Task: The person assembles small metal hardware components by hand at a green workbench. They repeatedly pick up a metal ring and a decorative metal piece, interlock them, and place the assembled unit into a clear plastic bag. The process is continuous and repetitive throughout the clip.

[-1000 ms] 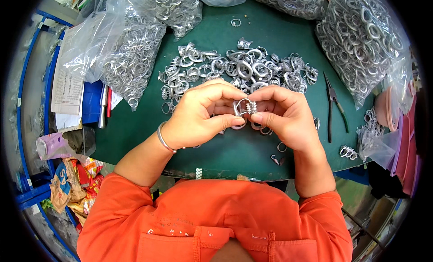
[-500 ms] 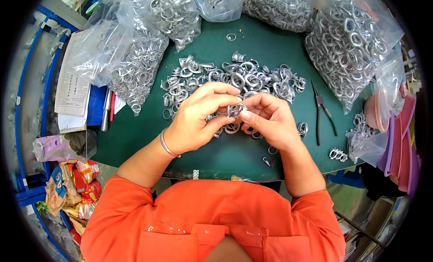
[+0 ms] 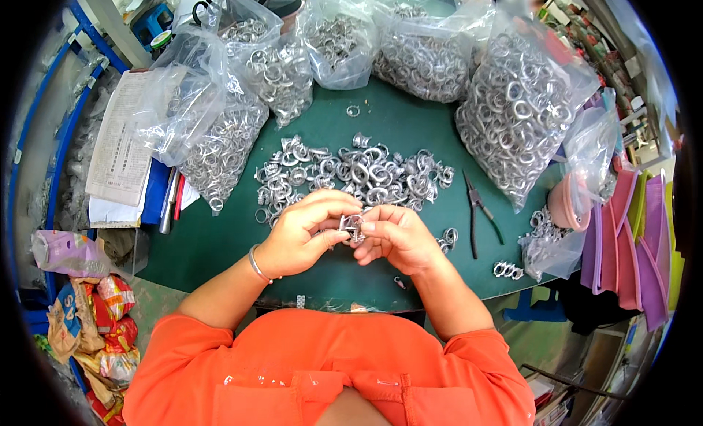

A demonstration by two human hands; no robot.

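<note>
Between my two hands, near the front of the green table, is a silver metal ring [image 3: 352, 224]. My left hand [image 3: 299, 235] pinches it from the left with thumb and fingers. From the other side, my right hand [image 3: 399, 239] grips it with thumb and index finger, its other fingers curled below. My fingers cover part of the ring, so its full shape is hidden. Just beyond my hands lies a loose pile of silver rings [image 3: 366, 173], spread across the middle of the table.
Clear bags of rings [image 3: 516, 107] line the table's far side. Pliers [image 3: 477, 210] lie right of the pile. A pink cup [image 3: 567, 202] and a small ring stack [image 3: 507, 270] sit at the right. Papers [image 3: 117, 144] and pens [image 3: 174, 195] are at the left.
The whole view has shifted, showing more of the table's far side. Both hands stay together around the ring, and my right fingers have changed their hold slightly.
</note>
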